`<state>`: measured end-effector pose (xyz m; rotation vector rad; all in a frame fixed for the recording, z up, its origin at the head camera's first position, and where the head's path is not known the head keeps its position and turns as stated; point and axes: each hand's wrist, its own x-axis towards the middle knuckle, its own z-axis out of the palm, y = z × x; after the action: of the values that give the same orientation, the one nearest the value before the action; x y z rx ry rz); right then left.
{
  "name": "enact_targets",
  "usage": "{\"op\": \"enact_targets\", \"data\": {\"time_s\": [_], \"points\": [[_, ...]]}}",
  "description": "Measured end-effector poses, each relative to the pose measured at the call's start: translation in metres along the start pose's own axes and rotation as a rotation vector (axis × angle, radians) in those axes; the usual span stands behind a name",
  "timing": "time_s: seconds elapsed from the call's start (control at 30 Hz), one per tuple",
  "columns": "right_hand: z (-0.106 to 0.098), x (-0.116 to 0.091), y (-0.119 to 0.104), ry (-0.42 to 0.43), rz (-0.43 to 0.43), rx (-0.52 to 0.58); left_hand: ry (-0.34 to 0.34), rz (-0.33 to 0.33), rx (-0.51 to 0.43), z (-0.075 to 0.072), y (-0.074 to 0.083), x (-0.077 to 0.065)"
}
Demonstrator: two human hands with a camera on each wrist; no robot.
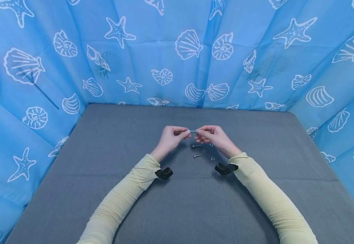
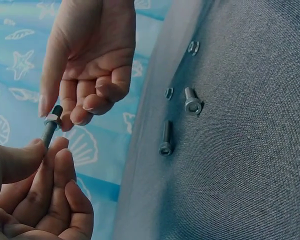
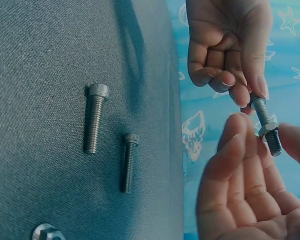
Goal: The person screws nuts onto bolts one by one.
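My left hand [image 1: 171,138] pinches a metal socket-head bolt [image 3: 261,111] by its head, between thumb and fingers, above the table. A hex nut [image 3: 267,130] sits on the bolt's thread, with the dark threaded tip sticking out past it. My right hand [image 1: 215,135] holds the nut lightly between thumb and index fingertip; its other fingers are bent. Below the hands lie a larger bolt [image 3: 95,119], a thinner bolt [image 3: 129,162] and two loose nuts, one nearer [image 1: 212,158] and one farther nut [image 1: 211,145].
A grey cloth covers the table [image 1: 177,210]. Blue curtains [image 1: 164,51] with white shells and starfish surround its back and sides. Black wrist devices stick out from the sleeves, one at the left cuff [image 1: 164,173] and one at the right cuff [image 1: 225,168].
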<state>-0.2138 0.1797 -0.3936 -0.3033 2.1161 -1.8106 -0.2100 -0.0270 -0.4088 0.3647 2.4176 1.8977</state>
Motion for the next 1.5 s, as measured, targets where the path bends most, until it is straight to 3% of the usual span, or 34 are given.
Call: {"op": "enact_targets", "data": {"time_s": [0.33, 0.57, 0.77, 0.97, 1.2, 1.5], "points": [[-0.0007, -0.0009, 0.0024, -0.011, -0.049, -0.008, 0.007, 0.001, 0.004, 0.001, -0.0004, -0.0009], [0.0005, 0.0003, 0.0015, 0.008, -0.001, -0.021, 0.0, -0.001, -0.014, 0.002, 0.0, -0.0017], [0.0003, -0.0012, -0.0014, -0.003, -0.036, -0.008, -0.012, -0.012, -0.044, 0.0005, 0.0045, -0.003], [0.0, 0.0, -0.0007, 0.003, -0.019, -0.034, 0.002, -0.014, -0.046, 0.0013, 0.0016, -0.0022], [-0.0012, 0.001, 0.0018, 0.019, -0.068, -0.072, 0.004, -0.016, -0.051, 0.0023, 0.0003, -0.0017], [-0.0004, 0.0007, 0.0018, 0.0, -0.009, -0.058, -0.007, -0.016, -0.064, 0.0045, -0.0006, -0.003]]}}
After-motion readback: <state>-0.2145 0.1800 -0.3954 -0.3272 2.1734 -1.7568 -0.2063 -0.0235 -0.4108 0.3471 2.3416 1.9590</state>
